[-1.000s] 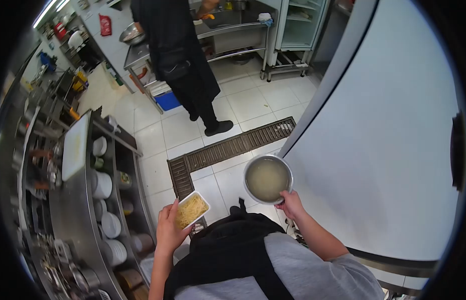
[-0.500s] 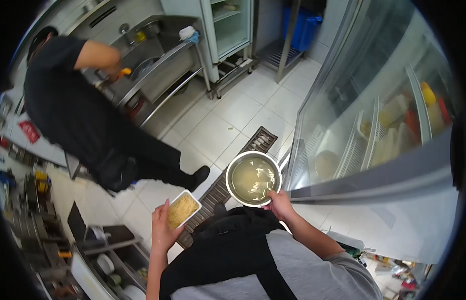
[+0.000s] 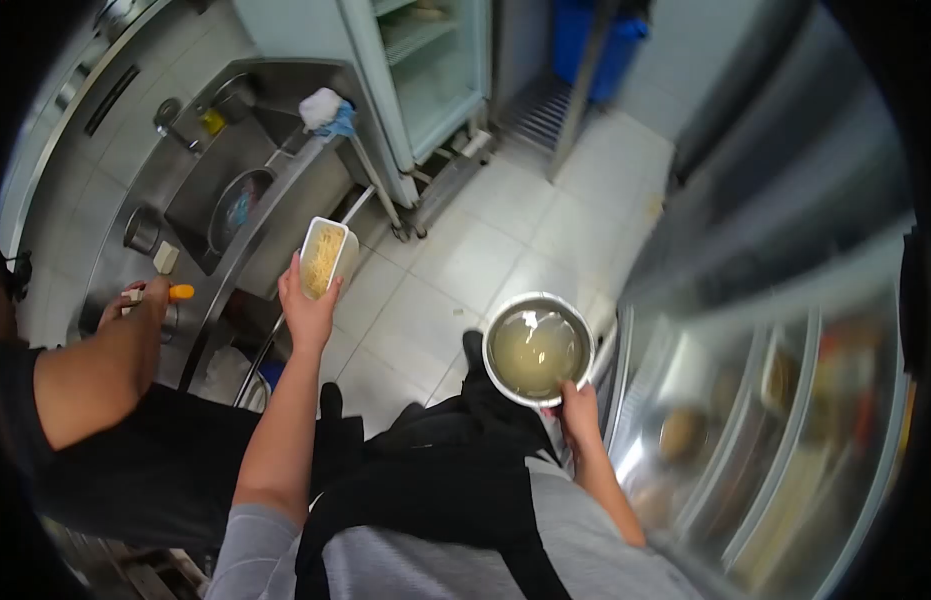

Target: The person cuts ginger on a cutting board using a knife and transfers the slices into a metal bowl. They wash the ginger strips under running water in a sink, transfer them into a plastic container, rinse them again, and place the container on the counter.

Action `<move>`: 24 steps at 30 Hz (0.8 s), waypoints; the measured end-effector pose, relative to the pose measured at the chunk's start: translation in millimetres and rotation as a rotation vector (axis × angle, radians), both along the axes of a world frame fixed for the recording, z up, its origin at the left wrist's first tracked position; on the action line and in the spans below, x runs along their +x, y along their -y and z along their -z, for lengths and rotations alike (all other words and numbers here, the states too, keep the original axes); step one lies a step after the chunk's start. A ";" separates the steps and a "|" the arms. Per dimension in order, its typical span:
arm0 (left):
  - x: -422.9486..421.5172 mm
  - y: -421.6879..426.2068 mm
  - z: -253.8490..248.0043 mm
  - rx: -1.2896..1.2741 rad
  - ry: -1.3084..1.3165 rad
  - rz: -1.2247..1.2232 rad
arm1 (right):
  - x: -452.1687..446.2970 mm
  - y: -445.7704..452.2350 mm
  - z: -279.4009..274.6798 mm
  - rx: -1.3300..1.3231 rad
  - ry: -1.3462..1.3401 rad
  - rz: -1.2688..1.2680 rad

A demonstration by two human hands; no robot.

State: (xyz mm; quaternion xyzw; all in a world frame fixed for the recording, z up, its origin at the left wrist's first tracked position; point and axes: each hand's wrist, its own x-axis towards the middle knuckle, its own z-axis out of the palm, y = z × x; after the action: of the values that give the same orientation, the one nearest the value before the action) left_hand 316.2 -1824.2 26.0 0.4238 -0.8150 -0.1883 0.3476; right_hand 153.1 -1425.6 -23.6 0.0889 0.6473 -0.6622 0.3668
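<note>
In my left hand (image 3: 310,308) is a white rectangular tub (image 3: 339,262), held out ahead of me and tilted, with pale yellow shreds (image 3: 323,262) inside that look like grated cheese. My right hand (image 3: 579,408) grips the near rim of a round metal pot (image 3: 488,348). Cloudy yellowish liquid (image 3: 537,352) fills much of the pot, and light glints off its surface. The thumb lies over the rim while the other fingers are mostly hidden below it.
At left, a co-worker's hands (image 3: 145,298) hold an orange-handled tool (image 3: 181,292) beside a steel sink (image 3: 200,190). A glass-front fridge (image 3: 425,90) stands ahead. To my right are a blurred door (image 3: 785,180) and fridge shelves (image 3: 745,440). White floor tiles (image 3: 455,270) lie ahead.
My view has turned and moved toward the sink. The left hand has swung the tub forward and up. The pot stays in my right hand. The co-worker now appears closer at left.
</note>
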 end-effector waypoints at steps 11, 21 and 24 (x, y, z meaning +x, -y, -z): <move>-54.9 272.6 -37.5 -0.148 -0.053 -0.667 | -200.6 295.2 -60.0 0.119 -0.233 -0.487; 33.3 482.8 -34.6 -0.271 0.118 -0.612 | -135.2 634.3 -98.6 -0.191 0.085 -0.737; 59.9 527.3 -28.6 -0.212 0.188 -0.486 | -121.9 733.6 -78.7 -0.150 0.154 -0.842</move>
State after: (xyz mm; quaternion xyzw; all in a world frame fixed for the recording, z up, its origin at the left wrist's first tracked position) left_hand 376.1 -2351.5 54.6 0.5837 -0.7332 0.0272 0.3477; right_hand 31.2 -2159.3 55.1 -0.1608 0.5481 -0.4913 0.6576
